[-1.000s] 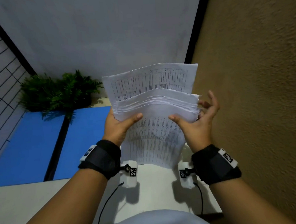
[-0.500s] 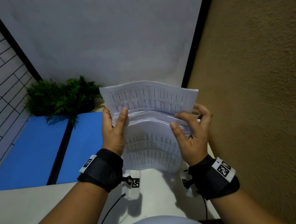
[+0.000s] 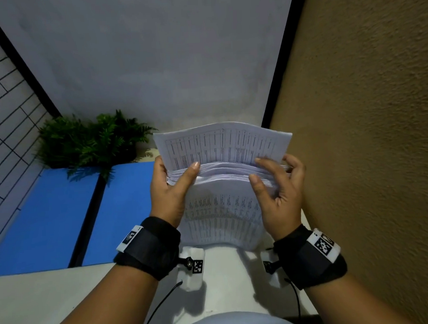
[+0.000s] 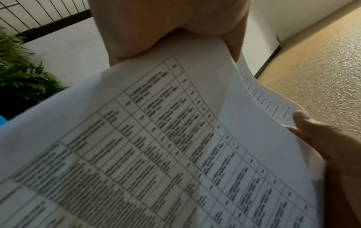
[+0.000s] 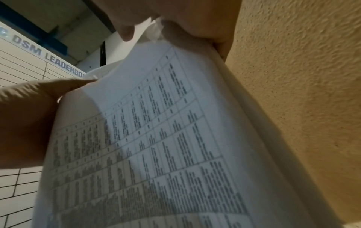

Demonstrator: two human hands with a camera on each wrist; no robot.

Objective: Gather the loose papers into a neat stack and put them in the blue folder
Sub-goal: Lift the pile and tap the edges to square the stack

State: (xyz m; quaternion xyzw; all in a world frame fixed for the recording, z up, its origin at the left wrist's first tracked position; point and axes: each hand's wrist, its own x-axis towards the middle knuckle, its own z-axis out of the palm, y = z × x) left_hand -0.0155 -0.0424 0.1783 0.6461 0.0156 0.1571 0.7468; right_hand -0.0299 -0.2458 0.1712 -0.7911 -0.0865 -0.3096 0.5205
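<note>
Both hands — left hand (image 3: 171, 189) and right hand (image 3: 281, 190) — grip the papers (image 3: 224, 193) upright, edges uneven; the open blue folder (image 3: 49, 215) at nine o'clock awaits them.

dim overhead light; blurred, distorted wrist views

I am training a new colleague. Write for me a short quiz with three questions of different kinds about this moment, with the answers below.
1. True or false: the stack of papers already lies inside the blue folder.
2. Which hand holds the stack? A) only the left hand B) only the right hand C) both
3. Fill in: behind the folder stands a green ____.

Key: 1 false; 2 C; 3 plant
</note>
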